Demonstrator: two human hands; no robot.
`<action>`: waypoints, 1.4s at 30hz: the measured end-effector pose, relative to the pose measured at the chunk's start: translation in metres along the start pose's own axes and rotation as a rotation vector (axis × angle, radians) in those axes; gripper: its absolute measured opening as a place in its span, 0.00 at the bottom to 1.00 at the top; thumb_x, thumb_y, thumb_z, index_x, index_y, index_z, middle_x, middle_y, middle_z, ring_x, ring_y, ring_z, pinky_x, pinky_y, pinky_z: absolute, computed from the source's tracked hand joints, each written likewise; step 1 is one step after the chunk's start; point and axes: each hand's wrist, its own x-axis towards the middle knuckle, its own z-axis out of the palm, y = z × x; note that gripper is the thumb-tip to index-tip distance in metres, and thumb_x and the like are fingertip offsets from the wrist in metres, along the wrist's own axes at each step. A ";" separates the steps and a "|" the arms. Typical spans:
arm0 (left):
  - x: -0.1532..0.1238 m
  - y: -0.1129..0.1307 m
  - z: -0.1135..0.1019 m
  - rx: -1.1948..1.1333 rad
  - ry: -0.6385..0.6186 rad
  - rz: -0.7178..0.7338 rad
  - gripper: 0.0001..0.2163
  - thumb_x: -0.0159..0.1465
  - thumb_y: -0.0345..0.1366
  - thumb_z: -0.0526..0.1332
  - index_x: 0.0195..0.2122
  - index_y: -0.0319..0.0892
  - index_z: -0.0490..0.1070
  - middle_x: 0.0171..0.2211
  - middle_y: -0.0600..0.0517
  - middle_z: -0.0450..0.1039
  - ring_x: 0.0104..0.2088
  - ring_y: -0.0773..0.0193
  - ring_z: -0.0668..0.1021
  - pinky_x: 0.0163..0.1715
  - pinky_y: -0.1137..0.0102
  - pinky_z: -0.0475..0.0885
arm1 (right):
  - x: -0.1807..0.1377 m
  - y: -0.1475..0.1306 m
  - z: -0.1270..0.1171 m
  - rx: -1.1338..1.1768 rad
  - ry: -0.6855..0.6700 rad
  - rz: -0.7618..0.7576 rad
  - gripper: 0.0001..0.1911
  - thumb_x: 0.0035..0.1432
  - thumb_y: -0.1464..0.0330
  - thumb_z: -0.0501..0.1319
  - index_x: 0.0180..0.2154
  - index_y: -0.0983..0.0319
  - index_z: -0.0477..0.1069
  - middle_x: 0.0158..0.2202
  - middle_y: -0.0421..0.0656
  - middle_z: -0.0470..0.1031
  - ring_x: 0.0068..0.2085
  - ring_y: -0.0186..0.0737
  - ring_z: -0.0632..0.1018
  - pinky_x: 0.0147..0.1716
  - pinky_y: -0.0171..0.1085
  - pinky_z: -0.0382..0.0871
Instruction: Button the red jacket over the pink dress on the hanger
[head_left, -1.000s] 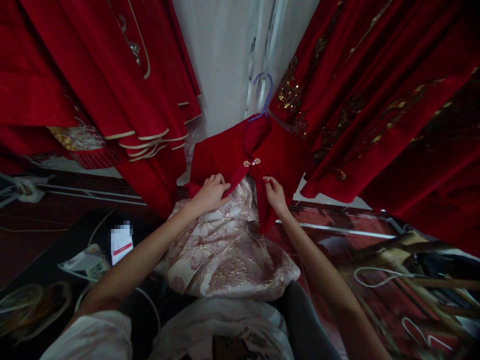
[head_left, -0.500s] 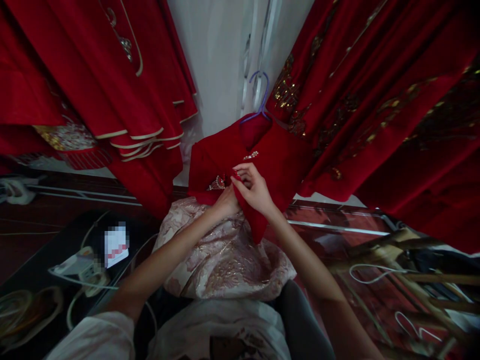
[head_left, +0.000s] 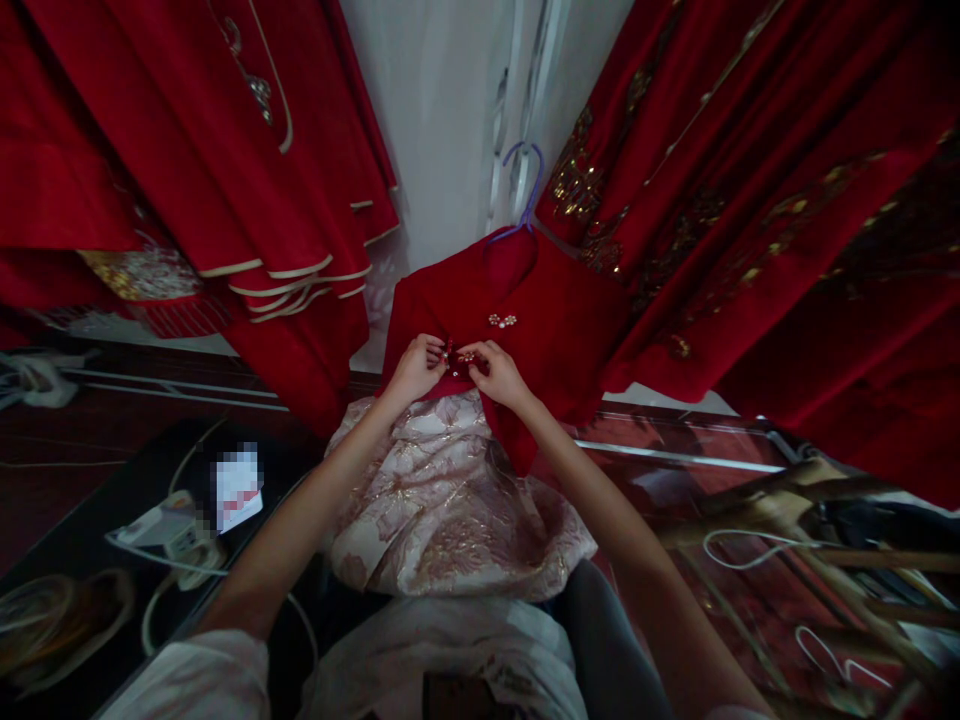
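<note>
A small red jacket (head_left: pixel 559 320) hangs on a purple hanger (head_left: pixel 523 180) in front of me, over a pale pink and gold brocade garment (head_left: pixel 450 490). A pearl clasp (head_left: pixel 502 321) near its collar is fastened. My left hand (head_left: pixel 415 368) and my right hand (head_left: pixel 496 372) meet at a second pearl clasp (head_left: pixel 456 359) lower on the jacket front. Both hands pinch the two sides of that clasp, fingers closed on it.
Long red embroidered robes hang at the left (head_left: pixel 225 150) and at the right (head_left: pixel 750 200). A white power strip (head_left: pixel 176 530) with cables lies at the lower left. Wooden hangers (head_left: pixel 825 540) and white wire hangers lie at the lower right on a glossy dark red surface.
The jacket's front flaps, held apart a second ago, are drawn together. Both hands have moved to the lower clasp and now pinch it side by side.
</note>
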 end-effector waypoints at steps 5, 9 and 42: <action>0.013 -0.015 0.013 -0.179 -0.002 -0.052 0.15 0.48 0.26 0.64 0.37 0.40 0.66 0.28 0.55 0.72 0.30 0.69 0.76 0.36 0.71 0.73 | 0.002 0.003 0.007 0.023 0.075 0.069 0.12 0.61 0.67 0.55 0.43 0.61 0.75 0.38 0.44 0.74 0.32 0.34 0.74 0.38 0.34 0.69; 0.013 -0.016 0.014 -0.305 0.045 -0.095 0.12 0.48 0.26 0.64 0.34 0.38 0.69 0.28 0.53 0.75 0.31 0.67 0.78 0.38 0.69 0.75 | 0.003 0.005 0.012 0.014 0.075 0.116 0.12 0.61 0.69 0.55 0.42 0.60 0.75 0.39 0.42 0.76 0.31 0.32 0.74 0.36 0.33 0.69; 0.003 -0.005 0.021 -0.250 0.126 -0.022 0.13 0.52 0.37 0.67 0.37 0.37 0.79 0.35 0.45 0.81 0.33 0.60 0.82 0.39 0.64 0.78 | 0.005 -0.001 0.026 0.030 0.266 0.239 0.11 0.59 0.61 0.59 0.39 0.58 0.77 0.35 0.41 0.78 0.29 0.34 0.75 0.35 0.34 0.70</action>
